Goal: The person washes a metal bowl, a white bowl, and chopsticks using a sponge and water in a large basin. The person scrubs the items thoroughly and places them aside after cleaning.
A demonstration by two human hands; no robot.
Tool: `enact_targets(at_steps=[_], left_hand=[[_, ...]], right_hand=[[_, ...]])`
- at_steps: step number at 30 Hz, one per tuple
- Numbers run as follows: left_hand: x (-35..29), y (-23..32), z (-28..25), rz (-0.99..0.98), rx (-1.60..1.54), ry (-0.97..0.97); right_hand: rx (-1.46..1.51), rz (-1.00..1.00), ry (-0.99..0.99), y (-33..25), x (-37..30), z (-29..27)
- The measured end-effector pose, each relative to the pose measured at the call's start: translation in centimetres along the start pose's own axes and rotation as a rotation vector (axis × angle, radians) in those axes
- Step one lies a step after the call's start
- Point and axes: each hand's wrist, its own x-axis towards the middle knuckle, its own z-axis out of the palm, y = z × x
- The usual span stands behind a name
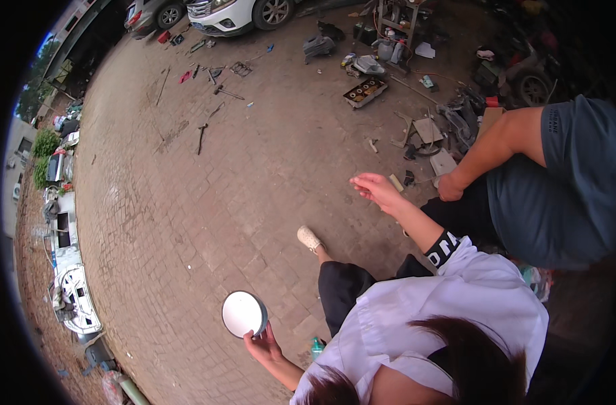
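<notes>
My left hand [264, 345] holds a round bowl [243, 312] out at the lower middle of the view. The bowl is white inside with a dark rim, and my thumb lies over its edge. No contents can be made out in it. My right arm reaches forward past the co-worker beside me. At its end my right hand [377, 189] has its fingertips pinched together over the brick paving. Anything between those fingertips is too small to make out.
On my right sits a person in a grey-blue shirt [557, 196], one hand [449, 187] near scattered parts. An engine part [365, 92], bottles and metal pieces lie beyond. A white car [240, 17] stands at the back, and a white car body panel [77, 297] lies far left.
</notes>
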Motion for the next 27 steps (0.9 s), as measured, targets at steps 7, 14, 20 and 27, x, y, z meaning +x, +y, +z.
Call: enact_targets(at_steps=[7,14,20,27], left_hand=[[22.9,4.8,29.4,-0.079,0.092,-0.261],[40.3,4.6,63.8,-0.171,0.26,-0.53],[50.5,0.6,89.0,-0.276,0.239,-0.624],[61.9,1.6,110.1,-0.247,0.359,-0.501]], right_hand=[[0.164,0.089,0.428,-5.5,18.3,-1.8],[0.305,-0.065,0.735,-13.2,33.0,-2.2],[0.534,0.051,0.893,-17.8,54.8,-5.1],[0.163,-0.126,0.698,-39.5,81.5,2.6]])
